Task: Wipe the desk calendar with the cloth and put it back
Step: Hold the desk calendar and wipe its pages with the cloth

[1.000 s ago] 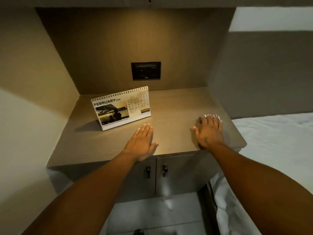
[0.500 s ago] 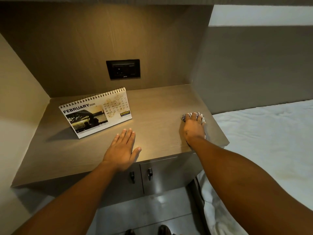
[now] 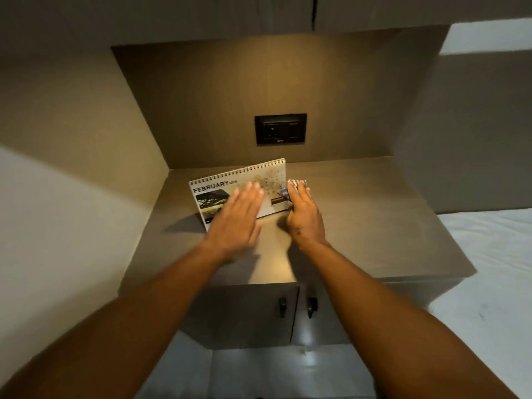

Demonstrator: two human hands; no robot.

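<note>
February desk calendar (image 3: 227, 189) stands upright on its easel base toward the far left of the bedside cabinet top (image 3: 359, 226), below the wall socket plate (image 3: 280, 129); left hand (image 3: 234, 218) is spread flat with fingers open, in front of the photo panel, though motion blur hides whether it touches. Right hand (image 3: 305, 216) is closed around a bunched patterned cloth (image 3: 289, 189) at the calendar's right edge. Main risk, as I read it: the calendar is light and only tent-propped, so a wipe before the left hand grips it could fold it flat or skid it toward the wall; the spiral binding could also snag the cloth.
</note>
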